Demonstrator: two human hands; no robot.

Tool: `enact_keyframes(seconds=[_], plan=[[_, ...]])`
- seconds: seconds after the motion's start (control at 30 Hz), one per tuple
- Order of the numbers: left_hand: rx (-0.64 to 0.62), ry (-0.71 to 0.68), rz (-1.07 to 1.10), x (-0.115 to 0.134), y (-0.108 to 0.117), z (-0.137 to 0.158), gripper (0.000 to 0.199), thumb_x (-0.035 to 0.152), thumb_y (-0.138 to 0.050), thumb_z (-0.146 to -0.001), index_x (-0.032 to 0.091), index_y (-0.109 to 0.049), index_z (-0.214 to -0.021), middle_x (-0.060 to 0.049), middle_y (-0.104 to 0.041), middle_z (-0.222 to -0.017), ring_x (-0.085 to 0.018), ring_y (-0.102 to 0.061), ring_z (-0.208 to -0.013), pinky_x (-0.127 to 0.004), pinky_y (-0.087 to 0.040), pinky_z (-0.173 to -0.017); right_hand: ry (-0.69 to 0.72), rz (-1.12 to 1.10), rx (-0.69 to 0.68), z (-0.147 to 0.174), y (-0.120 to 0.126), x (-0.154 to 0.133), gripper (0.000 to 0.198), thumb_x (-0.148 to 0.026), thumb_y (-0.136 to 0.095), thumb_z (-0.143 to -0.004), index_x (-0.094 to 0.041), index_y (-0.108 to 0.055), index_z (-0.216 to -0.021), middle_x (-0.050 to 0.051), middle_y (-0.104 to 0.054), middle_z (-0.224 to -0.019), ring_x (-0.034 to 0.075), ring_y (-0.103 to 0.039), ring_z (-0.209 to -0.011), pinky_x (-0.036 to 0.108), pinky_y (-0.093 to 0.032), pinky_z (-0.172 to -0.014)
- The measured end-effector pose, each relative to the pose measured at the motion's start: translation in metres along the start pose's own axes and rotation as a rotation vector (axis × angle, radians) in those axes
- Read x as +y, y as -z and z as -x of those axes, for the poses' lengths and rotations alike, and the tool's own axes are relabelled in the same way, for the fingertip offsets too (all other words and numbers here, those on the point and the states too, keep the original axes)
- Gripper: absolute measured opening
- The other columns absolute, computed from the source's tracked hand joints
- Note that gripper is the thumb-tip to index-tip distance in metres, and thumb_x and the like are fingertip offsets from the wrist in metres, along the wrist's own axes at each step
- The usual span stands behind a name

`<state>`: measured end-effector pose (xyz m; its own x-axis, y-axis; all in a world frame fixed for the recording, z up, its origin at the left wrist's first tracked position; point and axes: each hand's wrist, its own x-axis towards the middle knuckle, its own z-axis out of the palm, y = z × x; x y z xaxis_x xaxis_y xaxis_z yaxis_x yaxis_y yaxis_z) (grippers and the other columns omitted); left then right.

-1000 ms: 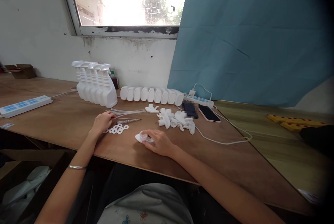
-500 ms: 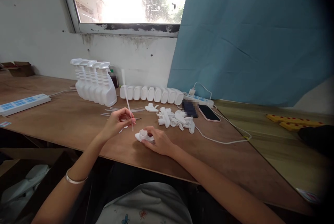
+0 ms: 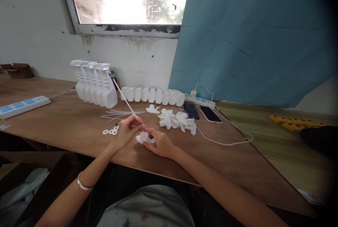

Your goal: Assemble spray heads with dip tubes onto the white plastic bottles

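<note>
My left hand (image 3: pixel 131 128) is closed in a pinch on a thin white dip tube (image 3: pixel 124 98), which slants up and to the left. Its lower end is at the round collar of a white spray trigger head (image 3: pixel 141 139); whether it sits inside the collar I cannot tell. My right hand (image 3: pixel 159 143) is closed round that spray head and holds it against the table, collar up. Left of my left hand lie several white ring washers (image 3: pixel 111 132). Behind it are several loose dip tubes (image 3: pixel 112 115).
More spray heads (image 3: pixel 178 120) lie heaped to the right, near a phone (image 3: pixel 210 114). At the back stand white spray bottles (image 3: pixel 96 84) beside a row of bottles lying down (image 3: pixel 151 95). Power strips (image 3: pixel 25 106) and cables lie on the table (image 3: pixel 79 128). An open box (image 3: pixel 34 177) is below left.
My left hand has moved right and down with the dip tube, bringing its lower end to the collar. The tube tilts further left. The washers are now uncovered. My right hand stays put.
</note>
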<state>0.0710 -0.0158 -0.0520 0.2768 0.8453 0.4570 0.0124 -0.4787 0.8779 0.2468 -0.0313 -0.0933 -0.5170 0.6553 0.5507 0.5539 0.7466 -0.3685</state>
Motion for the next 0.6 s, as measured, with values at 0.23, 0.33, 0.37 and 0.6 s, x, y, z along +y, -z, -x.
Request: enact_keyframes(seconds=[0.23, 0.33, 0.37, 0.6], plan=[[0.001, 0.001, -0.063, -0.0009, 0.0012, 0.0001, 0.022, 0.034, -0.064, -0.073, 0.015, -0.052, -0.076, -0.002, -0.059, -0.074, -0.015, -0.062, -0.071, -0.026, -0.052, -0.061, 0.005, 0.004, -0.001, 0.0004, 0.0001, 0.0003, 0.035, -0.029, -0.055, -0.080, -0.021, -0.043, -0.112, 0.004, -0.062, -0.090, 0.017, -0.060, -0.075, 0.028, -0.046, -0.068], [-0.003, 0.006, -0.082, 0.0002, 0.0021, 0.0002, 0.023, 0.034, -0.064, -0.073, 0.015, -0.052, -0.076, -0.002, -0.059, -0.073, -0.015, -0.062, -0.071, -0.026, -0.053, -0.062, 0.006, 0.008, 0.001, 0.0005, 0.0002, 0.0001, 0.034, -0.030, -0.055, -0.081, -0.021, -0.043, -0.112, 0.004, -0.062, -0.089, 0.017, -0.060, -0.074, 0.028, -0.045, -0.068], [-0.003, 0.006, -0.087, 0.0005, 0.0023, 0.0003, 0.023, 0.034, -0.064, -0.073, 0.015, -0.052, -0.076, -0.002, -0.059, -0.073, -0.015, -0.061, -0.071, -0.026, -0.053, -0.062, 0.007, 0.008, 0.000, 0.0005, 0.0002, 0.0000, 0.034, -0.030, -0.055, -0.081, -0.021, -0.043, -0.111, 0.004, -0.062, -0.089, 0.017, -0.060, -0.074, 0.028, -0.045, -0.068], [-0.002, -0.003, -0.110, 0.0010, 0.0034, 0.0009, 0.023, 0.034, -0.065, -0.072, 0.015, -0.053, -0.075, -0.002, -0.059, -0.074, -0.014, -0.060, -0.069, -0.025, -0.052, -0.060, 0.002, 0.008, -0.008, -0.0004, -0.0002, -0.0004, 0.035, -0.029, -0.055, -0.080, -0.020, -0.043, -0.111, 0.004, -0.062, -0.089, 0.017, -0.059, -0.073, 0.028, -0.045, -0.068]])
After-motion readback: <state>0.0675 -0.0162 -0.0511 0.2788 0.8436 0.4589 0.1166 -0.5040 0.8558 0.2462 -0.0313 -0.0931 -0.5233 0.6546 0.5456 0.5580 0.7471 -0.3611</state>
